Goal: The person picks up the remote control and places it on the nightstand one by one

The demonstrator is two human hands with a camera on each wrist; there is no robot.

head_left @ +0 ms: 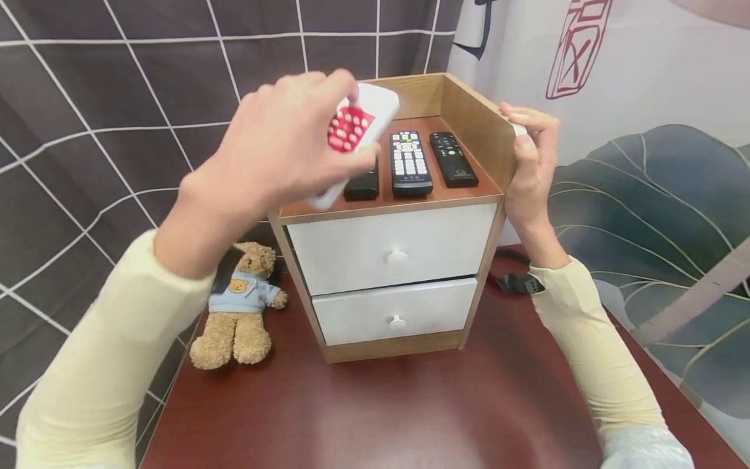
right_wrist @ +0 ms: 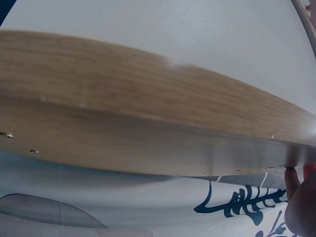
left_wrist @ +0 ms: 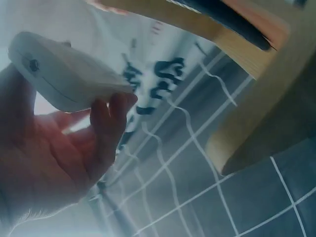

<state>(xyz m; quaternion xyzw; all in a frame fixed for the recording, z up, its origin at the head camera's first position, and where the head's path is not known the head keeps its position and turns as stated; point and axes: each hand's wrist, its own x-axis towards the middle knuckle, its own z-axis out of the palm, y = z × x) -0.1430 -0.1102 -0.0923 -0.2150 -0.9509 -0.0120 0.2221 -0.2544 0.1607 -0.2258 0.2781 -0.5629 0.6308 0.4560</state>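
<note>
My left hand (head_left: pixel 281 140) grips a white remote control (head_left: pixel 377 104) with a red keypad, tilted above the left part of a small two-drawer cabinet (head_left: pixel 387 247). The left wrist view shows the white underside of this remote (left_wrist: pixel 64 74), thumb and fingers round its sides. At the cabinet's right side panel (head_left: pixel 477 124), my right hand (head_left: pixel 533 156) holds the upper edge, with fingertips over it. A small white piece shows between thumb and finger there. On the reddish top lie a black remote with white buttons (head_left: pixel 410 163), another black remote (head_left: pixel 452 159) and a partly hidden one (head_left: pixel 362 185).
A teddy bear (head_left: pixel 240 306) in a blue top lies left of the cabinet on the dark red table (head_left: pixel 381 410). A black cable with a plug (head_left: pixel 515 283) is at the right. Behind hangs a dark grid-patterned cloth (head_left: pixel 164 85); a printed white curtain (head_left: pixel 644 71) is on the right.
</note>
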